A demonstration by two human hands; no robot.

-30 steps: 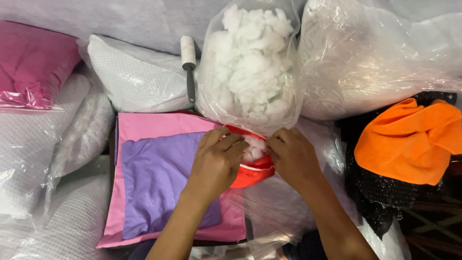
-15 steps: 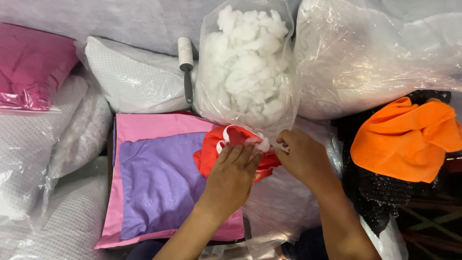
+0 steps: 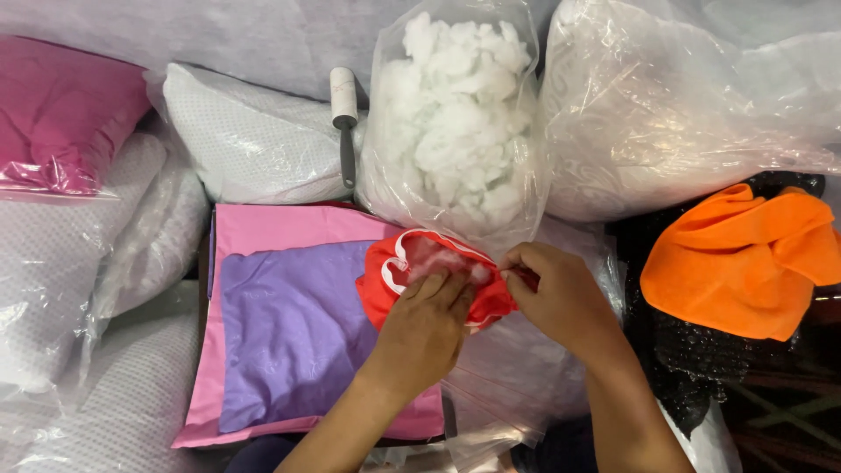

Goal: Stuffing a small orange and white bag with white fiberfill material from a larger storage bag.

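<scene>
A small red fabric cover (image 3: 390, 280) with white trim lies open in front of me, white stuffing showing in its mouth. My left hand (image 3: 425, 328) presses its fingers into the opening on the stuffing. My right hand (image 3: 561, 293) pinches the cover's right edge. Just behind stands a clear plastic bag of white fluffy stuffing (image 3: 455, 114), upright with its top open.
A purple cloth (image 3: 289, 333) lies on a pink cloth (image 3: 263, 229) at the left. A lint roller (image 3: 345, 118) leans on a bagged white pillow (image 3: 245, 140). More bagged pillows surround; a pink one (image 3: 61, 114) far left, an orange cloth (image 3: 745, 258) at right.
The red cover has shifted left onto the purple cloth and opened wider. My left hand went from holding its edge to pushing stuffing inside it.
</scene>
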